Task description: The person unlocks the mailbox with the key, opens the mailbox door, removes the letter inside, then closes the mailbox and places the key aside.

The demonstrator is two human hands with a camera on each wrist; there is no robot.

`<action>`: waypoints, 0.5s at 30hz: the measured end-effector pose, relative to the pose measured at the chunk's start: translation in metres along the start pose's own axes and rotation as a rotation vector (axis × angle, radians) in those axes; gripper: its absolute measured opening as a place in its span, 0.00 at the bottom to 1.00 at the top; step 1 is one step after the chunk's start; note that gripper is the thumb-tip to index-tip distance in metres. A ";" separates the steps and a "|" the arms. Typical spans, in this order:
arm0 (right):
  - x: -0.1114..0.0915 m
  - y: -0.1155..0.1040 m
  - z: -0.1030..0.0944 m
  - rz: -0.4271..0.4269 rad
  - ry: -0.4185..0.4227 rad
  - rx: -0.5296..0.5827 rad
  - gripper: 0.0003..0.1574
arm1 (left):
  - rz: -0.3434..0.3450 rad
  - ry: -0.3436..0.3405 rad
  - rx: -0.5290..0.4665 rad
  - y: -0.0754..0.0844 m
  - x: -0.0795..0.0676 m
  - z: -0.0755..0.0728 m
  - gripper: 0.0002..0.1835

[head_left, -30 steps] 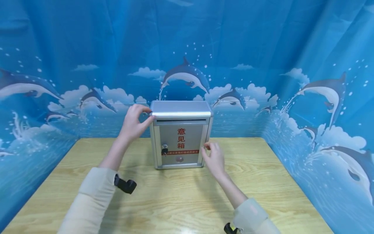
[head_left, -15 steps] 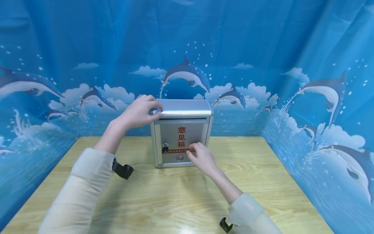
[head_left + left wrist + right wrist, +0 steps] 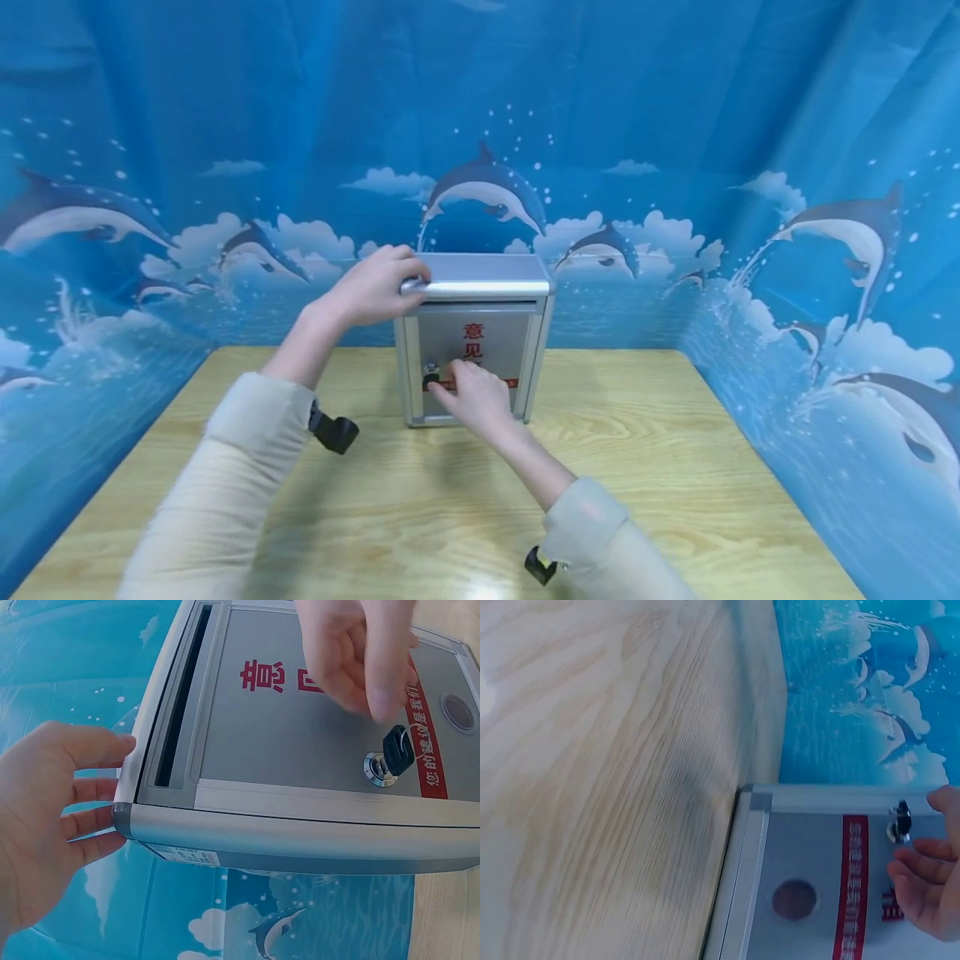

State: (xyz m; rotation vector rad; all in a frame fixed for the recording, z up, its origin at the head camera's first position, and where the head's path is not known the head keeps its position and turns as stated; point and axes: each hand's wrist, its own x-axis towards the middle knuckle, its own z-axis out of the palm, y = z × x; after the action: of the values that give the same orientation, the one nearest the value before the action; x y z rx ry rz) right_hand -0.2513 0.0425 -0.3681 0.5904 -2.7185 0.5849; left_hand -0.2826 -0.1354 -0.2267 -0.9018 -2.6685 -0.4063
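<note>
A silver metal suggestion box (image 3: 504,333) with red lettering stands upright on the table. My left hand (image 3: 378,287) holds its upper left corner, thumb at the front edge and fingers over the top. Beneath that edge runs a narrow dark slot (image 3: 184,697). A black-headed key (image 3: 398,750) sits in the round lock (image 3: 379,771) at the left of the door. In front of the door is my right hand (image 3: 480,400), its thumb and fingers parted close to the key. In the right wrist view a gap shows between this hand and the key (image 3: 904,817).
The box stands toward the back of a pale wood-grain table (image 3: 637,467). Behind it and along both sides hangs a blue curtain (image 3: 600,100) printed with dolphins. Black wrist mounts (image 3: 333,432) hang below the sleeves.
My left hand has come farther over the box's upper left corner. My right hand has moved left from the box's right edge, across the door, to beside the key.
</note>
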 end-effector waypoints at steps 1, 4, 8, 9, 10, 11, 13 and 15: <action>0.002 -0.002 0.003 -0.003 0.014 -0.020 0.21 | 0.002 0.003 0.004 0.000 0.000 0.000 0.12; 0.005 -0.006 0.010 -0.014 0.054 -0.095 0.23 | 0.008 0.009 0.010 0.000 0.001 0.003 0.11; 0.008 -0.010 0.016 -0.050 0.080 -0.229 0.25 | -0.001 0.020 0.015 0.000 0.002 0.005 0.10; 0.009 -0.012 0.017 -0.062 0.080 -0.260 0.24 | -0.003 0.022 0.012 0.000 0.002 0.005 0.10; 0.009 -0.013 0.017 -0.075 0.078 -0.297 0.23 | -0.006 0.026 0.013 -0.001 0.002 0.005 0.10; 0.010 -0.015 0.017 -0.091 0.080 -0.333 0.23 | -0.009 0.028 0.012 -0.001 0.003 0.005 0.10; 0.012 -0.018 0.017 -0.118 0.078 -0.396 0.21 | -0.012 0.031 0.011 -0.002 0.003 0.005 0.10; 0.014 -0.020 0.017 -0.140 0.071 -0.455 0.21 | -0.015 0.032 0.008 -0.002 0.003 0.005 0.10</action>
State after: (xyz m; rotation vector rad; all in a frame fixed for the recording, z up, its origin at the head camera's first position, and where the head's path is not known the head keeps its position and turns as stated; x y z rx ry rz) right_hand -0.2574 0.0135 -0.3716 0.6149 -2.5881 -0.0507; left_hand -0.2869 -0.1341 -0.2303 -0.8660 -2.6472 -0.4092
